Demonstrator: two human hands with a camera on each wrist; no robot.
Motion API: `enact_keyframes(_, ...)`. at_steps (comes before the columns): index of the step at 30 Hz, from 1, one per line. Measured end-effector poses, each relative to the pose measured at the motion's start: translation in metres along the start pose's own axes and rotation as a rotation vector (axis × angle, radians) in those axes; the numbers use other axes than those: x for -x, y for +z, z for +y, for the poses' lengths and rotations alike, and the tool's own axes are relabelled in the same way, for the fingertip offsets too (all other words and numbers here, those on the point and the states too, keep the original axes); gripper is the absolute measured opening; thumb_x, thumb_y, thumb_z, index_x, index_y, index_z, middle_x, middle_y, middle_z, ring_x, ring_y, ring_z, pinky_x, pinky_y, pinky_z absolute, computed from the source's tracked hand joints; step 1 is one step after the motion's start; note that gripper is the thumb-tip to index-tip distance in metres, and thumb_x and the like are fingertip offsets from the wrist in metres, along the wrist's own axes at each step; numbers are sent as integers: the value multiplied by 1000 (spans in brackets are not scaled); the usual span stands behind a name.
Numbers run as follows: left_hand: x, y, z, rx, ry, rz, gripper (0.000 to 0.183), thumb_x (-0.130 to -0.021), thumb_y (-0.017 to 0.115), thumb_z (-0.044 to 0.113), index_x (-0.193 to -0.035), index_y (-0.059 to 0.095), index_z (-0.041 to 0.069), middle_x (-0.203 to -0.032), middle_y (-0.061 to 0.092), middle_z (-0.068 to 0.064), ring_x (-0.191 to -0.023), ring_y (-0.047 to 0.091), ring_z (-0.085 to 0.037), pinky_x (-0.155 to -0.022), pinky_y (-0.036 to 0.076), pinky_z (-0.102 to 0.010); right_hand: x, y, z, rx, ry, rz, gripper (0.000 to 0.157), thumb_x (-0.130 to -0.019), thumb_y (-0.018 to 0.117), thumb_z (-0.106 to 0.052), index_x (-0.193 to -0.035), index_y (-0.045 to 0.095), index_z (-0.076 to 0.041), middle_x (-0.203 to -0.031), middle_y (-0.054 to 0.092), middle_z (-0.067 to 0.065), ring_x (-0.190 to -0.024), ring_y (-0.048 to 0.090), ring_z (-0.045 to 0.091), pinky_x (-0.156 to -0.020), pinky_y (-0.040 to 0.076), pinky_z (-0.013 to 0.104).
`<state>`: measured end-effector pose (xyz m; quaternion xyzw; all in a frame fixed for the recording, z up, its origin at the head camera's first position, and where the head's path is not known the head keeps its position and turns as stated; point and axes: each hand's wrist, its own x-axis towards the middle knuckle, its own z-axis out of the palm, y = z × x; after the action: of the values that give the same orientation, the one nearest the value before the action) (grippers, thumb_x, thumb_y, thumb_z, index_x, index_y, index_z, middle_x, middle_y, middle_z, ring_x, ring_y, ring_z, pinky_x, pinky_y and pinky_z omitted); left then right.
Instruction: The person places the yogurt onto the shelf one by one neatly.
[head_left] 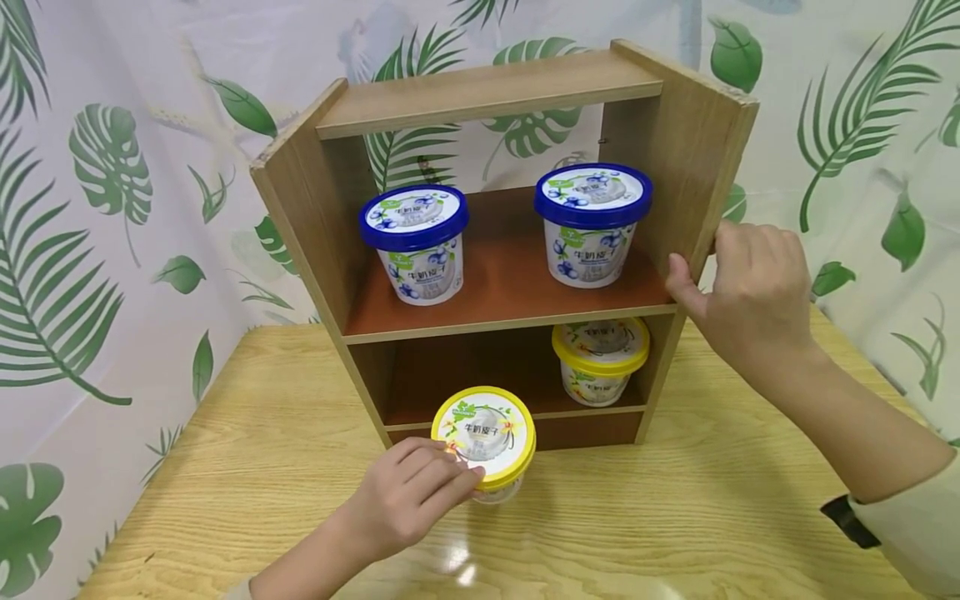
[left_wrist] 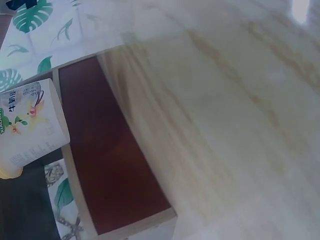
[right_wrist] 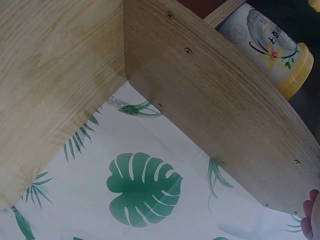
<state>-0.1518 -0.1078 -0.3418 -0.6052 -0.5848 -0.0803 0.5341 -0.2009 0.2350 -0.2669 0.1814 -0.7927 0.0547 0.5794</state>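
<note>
My left hand (head_left: 411,493) holds a yellow-lidded tub (head_left: 487,425) by the lid's near left edge, in front of the lower shelf. In the left wrist view the white side of this tub (left_wrist: 32,122) shows, but the hand does not. My right hand (head_left: 757,292) grips the right side panel (head_left: 693,158) of a small wooden shelf unit, with the thumb on the inner face and the fingers round the outside. Only fingertips of the right hand (right_wrist: 311,215) appear in the right wrist view, at the panel's edge.
Two blue-lidded tubs stand on the upper shelf, one at left (head_left: 423,250) and one at right (head_left: 592,229). Another yellow-lidded tub (head_left: 600,358) sits at the right of the lower shelf. The unit stands on a wood-grain table (head_left: 247,467) before a leaf-print backdrop (head_left: 187,108).
</note>
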Motion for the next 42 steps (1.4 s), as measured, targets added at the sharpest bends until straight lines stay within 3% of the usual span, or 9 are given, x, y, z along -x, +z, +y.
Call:
enact_keyframes(17,-1,-22,-22,-73,-98,35,22,-94,59,14,-82,70,0,-72,65,-5,-64,60,-15,-62,55,-26,-1,2,0,-4,-1,7,45,-91,47,-32,-78,47,11,-62,46,23,-55,41,40,-53,32,47)
enact_keyframes(28,17,-22,-30,-120,-148,38,25,-95,56,15,-82,70,-1,-71,62,-6,-64,58,-18,-57,52,-26,-1,1,0,1,-5,0,45,-92,46,-32,-79,48,11,-62,47,24,-56,42,40,-53,33,47)
enact_keyframes(42,26,-19,-33,-130,-196,15,24,-96,55,12,-81,70,0,-71,61,-5,-61,57,-18,-55,50,-26,-1,2,0,-16,2,13,45,-91,47,-32,-82,49,12,-63,48,24,-56,42,41,-53,32,47)
